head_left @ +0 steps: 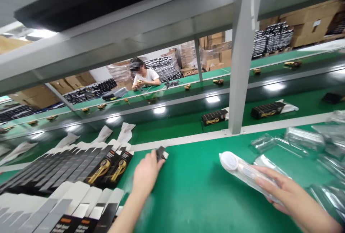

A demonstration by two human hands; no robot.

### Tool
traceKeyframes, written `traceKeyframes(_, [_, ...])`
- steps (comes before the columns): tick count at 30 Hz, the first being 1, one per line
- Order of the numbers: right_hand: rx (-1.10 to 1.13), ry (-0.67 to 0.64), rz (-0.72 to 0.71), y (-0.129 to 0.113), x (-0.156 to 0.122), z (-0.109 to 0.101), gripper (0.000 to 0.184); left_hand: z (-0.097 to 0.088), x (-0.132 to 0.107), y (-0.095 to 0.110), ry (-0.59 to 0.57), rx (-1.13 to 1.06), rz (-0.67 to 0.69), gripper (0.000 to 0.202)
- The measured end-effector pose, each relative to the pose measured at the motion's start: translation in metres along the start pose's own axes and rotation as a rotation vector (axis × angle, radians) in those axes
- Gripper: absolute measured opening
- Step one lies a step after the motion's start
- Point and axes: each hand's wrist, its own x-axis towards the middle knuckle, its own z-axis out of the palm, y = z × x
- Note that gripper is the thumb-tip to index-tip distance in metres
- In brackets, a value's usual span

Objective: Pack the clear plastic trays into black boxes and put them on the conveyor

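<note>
My left hand [147, 175] reaches forward over the green bench top [194, 197], its fingers pinching a small dark piece [161, 153] with a white strip under it. The hand is slightly blurred. My right hand [287, 193] rests across a clear plastic blister pack [246, 173], gripping it. Inside the pack lies a long white object with a round end. Just left of my left hand, black boxes printed with a yellow tool [109, 168] lie fanned out in overlapping rows. Their white flaps point away from me.
Loose clear plastic shells [304, 139] are piled at the right. Beyond a steel post [241, 56], a lower green belt carries black boxes [268, 110]. On a farther belt sit small yellow items [218, 81]. A co-worker [144, 74] sits across the line before stacked cardboard cartons [309, 24].
</note>
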Motion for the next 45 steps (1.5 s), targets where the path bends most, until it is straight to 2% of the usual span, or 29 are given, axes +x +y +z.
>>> traceKeyframes(2, [0.128,-0.013,0.026,-0.005,-0.006,-0.001,0.054,-0.003,-0.018,0.027,-0.039,-0.059,0.175,0.044])
traceKeyframes(5, [0.366,-0.134,-0.024,-0.017,-0.015,0.003,0.044,-0.008,-0.047,0.065,-0.088,-0.243,0.41,0.048])
traceKeyframes(7, [0.455,-0.234,-0.042,-0.023,-0.02,0.007,0.04,-0.009,-0.063,0.083,-0.084,-0.401,0.503,0.05])
traceKeyframes(9, [0.404,-0.306,-0.022,-0.026,-0.022,0.008,0.039,-0.008,-0.074,0.093,-0.026,-0.507,0.55,0.053])
traceKeyframes(13, [0.12,-0.366,-0.008,-0.026,-0.025,-0.003,0.041,-0.003,-0.084,0.097,0.168,-0.568,0.73,0.06])
traceKeyframes(16, [-0.04,-0.348,-0.079,-0.03,-0.029,-0.01,0.042,-0.004,-0.088,0.098,0.244,-0.533,0.84,0.063])
traceKeyframes(19, [-0.138,-0.319,-0.167,-0.037,-0.032,-0.004,0.034,-0.009,-0.092,0.102,0.238,-0.462,0.893,0.065])
traceKeyframes(23, [-0.17,-0.326,-0.206,-0.041,-0.035,0.017,0.023,-0.013,-0.093,0.108,0.228,-0.39,0.997,0.069])
traceKeyframes(28, [-0.316,-0.226,-0.247,-0.036,-0.035,0.04,0.022,-0.01,-0.09,0.111,0.306,-0.352,1.08,0.063])
traceKeyframes(32, [-0.306,-0.217,-0.26,-0.038,-0.033,0.04,0.016,-0.008,-0.083,0.113,0.25,-0.394,1.068,0.053])
traceKeyframes(33, [-0.307,-0.255,-0.282,-0.042,-0.032,0.034,0.021,-0.008,-0.079,0.112,0.224,-0.403,1.062,0.05])
traceKeyframes(35, [-0.318,-0.369,-0.314,-0.053,-0.03,0.011,0.046,-0.009,-0.064,0.106,0.17,-0.396,1.023,0.045])
traceKeyframes(36, [-0.351,-0.376,-0.327,-0.059,-0.028,-0.006,0.06,-0.009,-0.052,0.102,0.15,-0.375,0.984,0.042])
traceKeyframes(37, [-0.429,-0.324,-0.344,-0.064,-0.024,-0.025,0.071,-0.008,-0.037,0.098,0.134,-0.343,0.932,0.04])
traceKeyframes(38, [-0.547,-0.157,-0.379,-0.068,-0.017,-0.047,0.07,-0.007,-0.018,0.093,0.118,-0.302,0.868,0.039])
traceKeyframes(40, [-0.972,0.342,-0.504,-0.069,0.0,-0.089,0.038,-0.003,0.028,0.086,0.096,-0.217,0.742,0.041])
traceKeyframes(41, [-1.07,0.472,-0.526,-0.066,0.011,-0.108,0.031,0.0,0.053,0.084,0.084,-0.181,0.688,0.044])
traceKeyframes(43, [-1.202,0.561,-0.574,-0.053,0.032,-0.136,0.029,0.005,0.101,0.088,0.06,-0.133,0.613,0.047])
traceKeyframes(45, [-1.273,0.567,-0.652,-0.04,0.049,-0.149,0.027,0.009,0.137,0.099,0.047,-0.116,0.563,0.046])
